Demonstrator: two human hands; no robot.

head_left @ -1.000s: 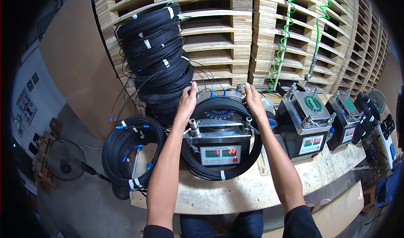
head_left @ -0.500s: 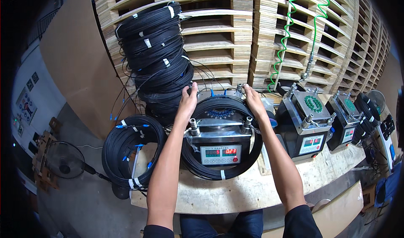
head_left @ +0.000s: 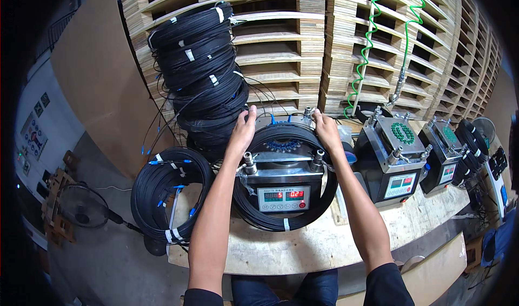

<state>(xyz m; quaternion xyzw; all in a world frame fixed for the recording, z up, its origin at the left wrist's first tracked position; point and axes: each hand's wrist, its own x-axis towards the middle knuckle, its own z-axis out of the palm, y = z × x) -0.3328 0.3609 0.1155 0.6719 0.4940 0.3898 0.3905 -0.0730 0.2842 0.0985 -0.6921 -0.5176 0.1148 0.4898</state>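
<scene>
A benchtop machine with a metal top and a lit display (head_left: 284,198) stands in front of me. A black cable coil (head_left: 286,223), tied with white tape, encircles it, passing below the display and over the back. At the machine's far left corner is my left hand (head_left: 243,131), thumb stretched forward; its other fingers are mostly hidden. My right hand (head_left: 326,131) is at the far right corner, its thumb beside a metal post (head_left: 308,113). What either hand grips, if anything, cannot be made out. Blue connectors (head_left: 281,145) ring the machine's top plate.
A tall stack of black cable coils (head_left: 200,79) rises behind my left hand. Another coil (head_left: 141,198) with blue connectors hangs over the table's left edge. Two similar machines (head_left: 396,149) (head_left: 444,154) stand to the right. Wooden pallets (head_left: 311,46) and a green spiral hose (head_left: 404,41) are behind.
My left hand has shifted very slightly to the right, and its visible digits have moved a little. The hanging hose's metal end has swung slightly right. The coil and the machine have stayed put.
</scene>
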